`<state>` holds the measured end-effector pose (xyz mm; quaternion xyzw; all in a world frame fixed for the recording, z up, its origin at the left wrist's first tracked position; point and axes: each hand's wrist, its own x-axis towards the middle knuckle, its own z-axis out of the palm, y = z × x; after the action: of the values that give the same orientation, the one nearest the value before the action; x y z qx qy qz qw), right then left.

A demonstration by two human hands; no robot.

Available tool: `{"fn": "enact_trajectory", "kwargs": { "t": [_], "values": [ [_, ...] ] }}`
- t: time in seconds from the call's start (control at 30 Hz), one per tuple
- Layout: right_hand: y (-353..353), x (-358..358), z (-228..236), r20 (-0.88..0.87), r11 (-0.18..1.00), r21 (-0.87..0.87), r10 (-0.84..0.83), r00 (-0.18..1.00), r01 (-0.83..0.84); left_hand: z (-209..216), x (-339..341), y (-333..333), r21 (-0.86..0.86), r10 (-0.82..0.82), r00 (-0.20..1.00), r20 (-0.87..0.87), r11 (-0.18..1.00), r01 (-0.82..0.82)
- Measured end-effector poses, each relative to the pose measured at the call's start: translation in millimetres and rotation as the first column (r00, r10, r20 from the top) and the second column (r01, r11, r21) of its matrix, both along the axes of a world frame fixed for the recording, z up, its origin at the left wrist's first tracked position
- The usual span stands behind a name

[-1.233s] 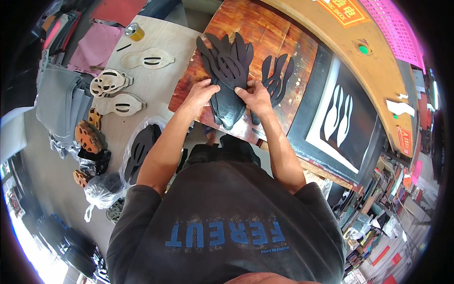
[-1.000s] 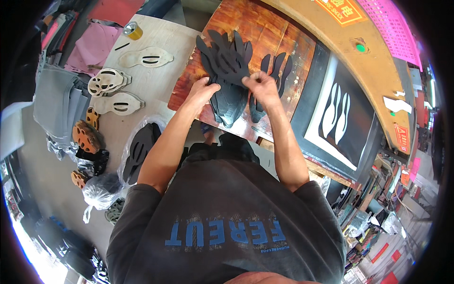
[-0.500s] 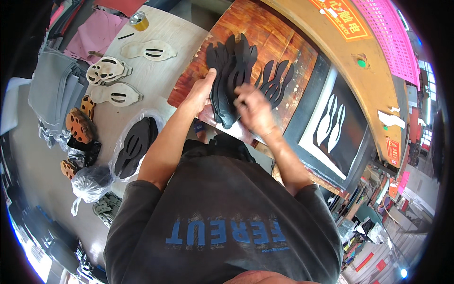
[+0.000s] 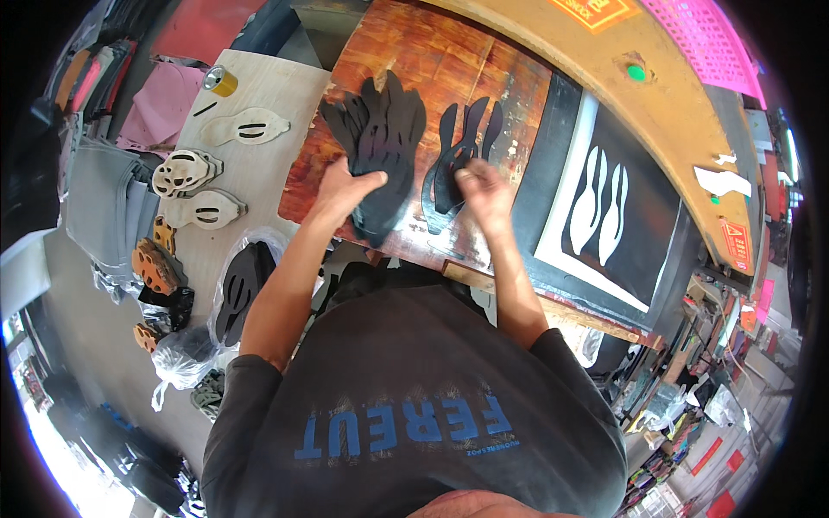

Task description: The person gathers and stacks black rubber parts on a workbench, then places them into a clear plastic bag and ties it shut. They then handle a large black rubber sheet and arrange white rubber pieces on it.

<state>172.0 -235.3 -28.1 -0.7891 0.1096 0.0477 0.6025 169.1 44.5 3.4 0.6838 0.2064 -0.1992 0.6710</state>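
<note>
Head view: two hands [image 4: 347, 192] [image 4: 485, 194] touch two piles [image 4: 386, 142] [image 4: 471, 129] of black cutouts.

A faded black cloth T-shirt [image 4: 397, 363] lies at 6 o'clock, its short left sleeve [image 4: 243, 410] at 8, its short right sleeve [image 4: 577, 380] at 4. Large, scuffed blue block letters [image 4: 382, 429] cross the chest, with tiny blue print [image 4: 492, 449] toward their 4 o'clock end. Black cloth bottoms [image 4: 414, 278] show past the hem, toward 12. The left hand [image 4: 345, 188] and right hand [image 4: 485, 192] are bare.
</note>
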Motion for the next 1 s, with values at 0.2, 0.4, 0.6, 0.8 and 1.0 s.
{"fn": "enact_trajectory", "kwargs": {
  "t": [0.2,0.4,0.6,0.8,1.0],
  "values": [
    [-27,20,-3,-0.363,0.985,0.136,-0.047,0.93,0.103,6,44,29,0.263,-0.231,0.973,0.017,0.94,0.218],
    [19,33,-2,-0.479,0.951,0.279,0.016,0.878,0.134,-15,37,27,0.063,-0.155,0.986,-0.062,0.985,0.159],
    [33,37,3,-0.305,0.983,0.099,0.179,0.935,-0.156,-18,34,30,0.008,-0.16,0.987,-0.01,0.987,0.16],
    [54,14,3,-0.111,0.716,-0.678,0.122,0.986,-0.165,-18,31,29,-0.019,-0.134,0.99,0.044,0.991,0.135],
    [40,21,-18,-0.36,0.986,0.118,-0.066,0.931,0.115,-28,30,34,-0.075,-0.144,0.984,0.106,0.985,0.152]
  ]
}}
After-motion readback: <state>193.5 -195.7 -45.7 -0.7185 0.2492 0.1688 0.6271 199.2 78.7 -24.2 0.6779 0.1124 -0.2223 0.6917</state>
